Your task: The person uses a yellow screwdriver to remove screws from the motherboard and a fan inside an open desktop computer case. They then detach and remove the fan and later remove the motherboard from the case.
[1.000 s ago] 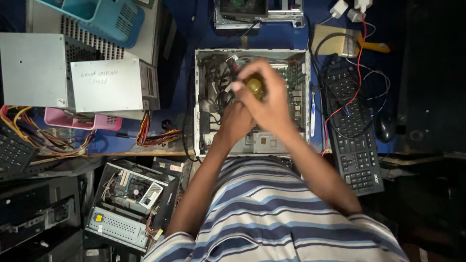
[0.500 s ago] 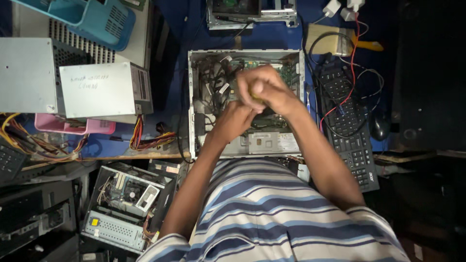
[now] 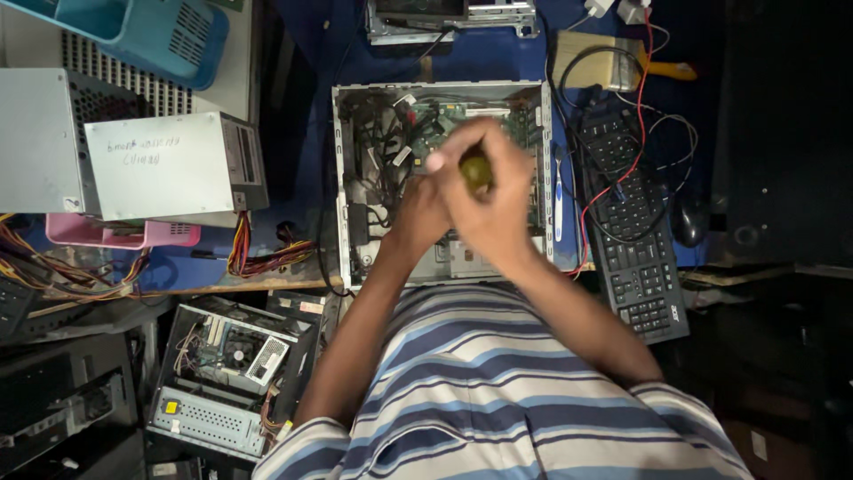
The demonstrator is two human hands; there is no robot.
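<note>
An open computer case [image 3: 444, 178] is lying flat on the blue bench [image 3: 306, 178], a black keyboard [image 3: 635, 222] just beside it on the right. Over the case's middle, the right hand [image 3: 493, 209] is closing its grip around a yellow-green tool handle [image 3: 476, 169], end-on toward the camera, while the left hand [image 3: 422, 213] is pressing against it from the left.

An open computer case [image 3: 442, 182] lies mid-bench [image 3: 306, 169]. A keyboard [image 3: 633, 222] lies right of it, a power supply box [image 3: 173, 164] left. Both hands [image 3: 471, 200] hang above the case.
</note>
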